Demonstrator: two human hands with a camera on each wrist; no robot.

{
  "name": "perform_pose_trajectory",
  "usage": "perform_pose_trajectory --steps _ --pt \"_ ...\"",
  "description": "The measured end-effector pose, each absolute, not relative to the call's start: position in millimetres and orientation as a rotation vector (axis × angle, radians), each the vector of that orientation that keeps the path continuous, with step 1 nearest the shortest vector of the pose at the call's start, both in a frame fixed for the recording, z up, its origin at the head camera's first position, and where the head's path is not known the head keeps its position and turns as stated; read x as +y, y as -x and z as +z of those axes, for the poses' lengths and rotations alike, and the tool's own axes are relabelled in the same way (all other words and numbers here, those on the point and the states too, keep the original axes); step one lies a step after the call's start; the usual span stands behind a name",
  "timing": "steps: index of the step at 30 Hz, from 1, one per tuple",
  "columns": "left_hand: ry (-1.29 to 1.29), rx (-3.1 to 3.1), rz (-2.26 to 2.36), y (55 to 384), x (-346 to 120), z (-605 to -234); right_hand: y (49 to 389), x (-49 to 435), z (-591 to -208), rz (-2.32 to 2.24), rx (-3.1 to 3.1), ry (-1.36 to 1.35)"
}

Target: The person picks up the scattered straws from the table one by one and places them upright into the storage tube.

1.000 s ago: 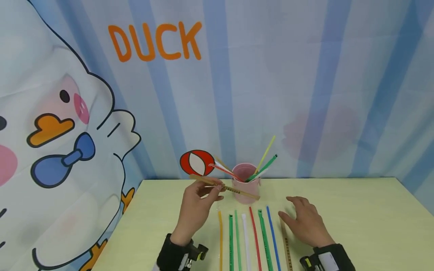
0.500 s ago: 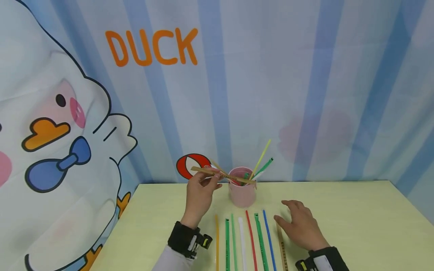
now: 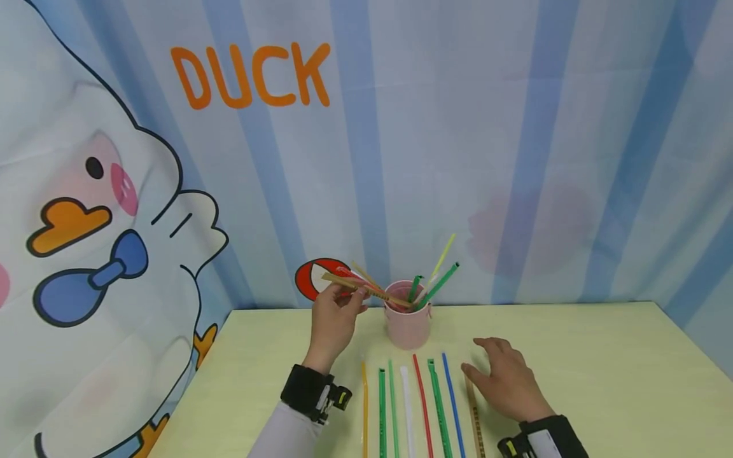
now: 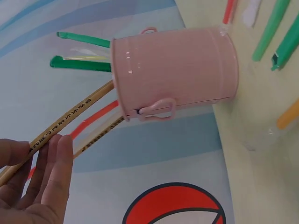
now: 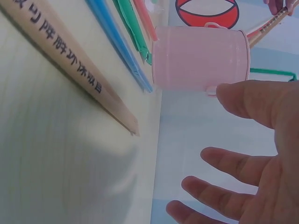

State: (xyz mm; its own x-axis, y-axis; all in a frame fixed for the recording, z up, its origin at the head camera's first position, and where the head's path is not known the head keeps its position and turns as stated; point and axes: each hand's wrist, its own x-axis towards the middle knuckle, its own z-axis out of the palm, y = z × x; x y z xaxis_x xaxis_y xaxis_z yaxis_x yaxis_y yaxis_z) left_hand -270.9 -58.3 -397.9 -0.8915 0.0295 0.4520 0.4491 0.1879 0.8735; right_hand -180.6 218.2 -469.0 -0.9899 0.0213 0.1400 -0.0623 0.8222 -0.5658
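My left hand pinches a brown printed straw between thumb and fingers. That straw slants down to the right, its far end inside the mouth of a small pink bucket. Several other straws lean in the bucket, among them a green straw, a yellow straw and a red straw. Over the table at the right, my right hand holds nothing, its fingers spread and slightly bent. Nearest to it lies another brown printed straw, partly behind the thumb in the head view.
Several straws lie side by side on the pale yellow table, including a blue straw, a red straw, a white straw and an orange straw. A duck-print curtain hangs behind the table.
The left hand has brought the brown straw's far end from in front of the bucket up and into its mouth. The right hand stays in about the same place above the table.
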Motion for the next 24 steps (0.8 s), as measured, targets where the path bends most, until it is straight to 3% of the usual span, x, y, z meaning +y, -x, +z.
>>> perform_pose_trajectory --steps 24 --pt "0.316 -2.43 -1.304 297 -37 -425 180 222 -471 0.895 -2.86 -0.052"
